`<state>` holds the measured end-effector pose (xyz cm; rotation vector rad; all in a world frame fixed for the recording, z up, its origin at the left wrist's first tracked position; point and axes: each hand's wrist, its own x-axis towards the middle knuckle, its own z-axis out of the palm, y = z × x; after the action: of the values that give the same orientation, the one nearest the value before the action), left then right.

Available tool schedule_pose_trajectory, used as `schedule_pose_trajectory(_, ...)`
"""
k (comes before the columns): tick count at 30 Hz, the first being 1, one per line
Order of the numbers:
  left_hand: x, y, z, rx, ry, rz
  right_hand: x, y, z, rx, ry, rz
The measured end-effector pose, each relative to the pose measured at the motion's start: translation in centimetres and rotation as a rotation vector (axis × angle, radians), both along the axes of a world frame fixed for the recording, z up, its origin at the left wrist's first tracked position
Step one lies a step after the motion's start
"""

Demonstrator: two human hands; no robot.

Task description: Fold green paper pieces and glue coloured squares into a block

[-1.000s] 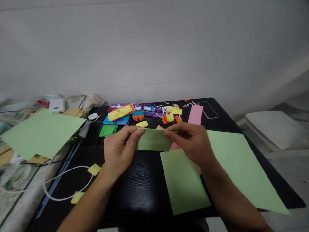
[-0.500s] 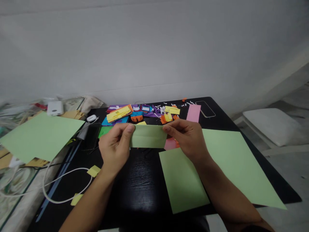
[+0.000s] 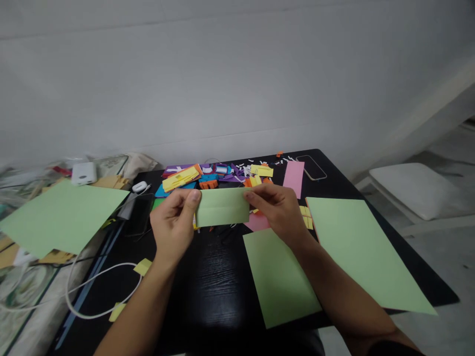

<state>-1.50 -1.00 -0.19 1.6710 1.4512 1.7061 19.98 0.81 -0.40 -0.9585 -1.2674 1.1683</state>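
A small rectangle of light green paper (image 3: 222, 206) with a faint horizontal crease is stretched between my hands above the black table (image 3: 211, 277). My left hand (image 3: 174, 220) pinches its left end, thumb on the near face. The upper right corner is pinched by my right hand (image 3: 276, 207). A green sheet (image 3: 280, 277) lies on the table below my right forearm, and a larger green sheet (image 3: 363, 247) lies to its right. Behind my hands are a yellow paper stack (image 3: 181, 179), purple and white scraps (image 3: 237, 173) and a pink strip (image 3: 294, 178).
A phone-shaped clear case (image 3: 311, 168) lies at the back right. On the left are a dark phone (image 3: 139, 215), a white earbud case (image 3: 140, 186), a looped white cable (image 3: 79, 314) and another green sheet (image 3: 63, 212). A white stool (image 3: 406, 190) stands beyond the right edge.
Both hands and the held paper have shifted slightly left in view. The camera view has moved a little, and yellow pieces beside the large green sheet now show.
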Motion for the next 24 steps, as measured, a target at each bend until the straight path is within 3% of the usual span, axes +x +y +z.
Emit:
schedule_pose_trajectory(5, 0.3, 0.2, -0.3, -0.013, -0.039, -0.016, -0.2, 0.2, -0.3, -0.044, 0.028, 0.092)
schedule_pose_trajectory(9, 0.0, 0.4, -0.3, -0.048, -0.069, -0.058, 0.1, 0.5, -0.3, 0.001, -0.093, 0.055)
schedule_pose_trajectory(13, -1.1, 1.0, 0.5, -0.182, -0.041, -0.201, 0.6, 0.7, -0.4, 0.032, -0.137, 0.062)
schedule_pose_trajectory(19, -1.3, 1.0, 1.2, -0.352, 0.177, -0.471, 0.8, 0.9, -0.9, 0.017, -0.312, 0.247)
schedule_pose_trajectory(24, -1.3, 1.0, 1.0, -0.378, 0.269, -0.517, 0.6, 1.0, -1.1, 0.0, -0.281, 0.273)
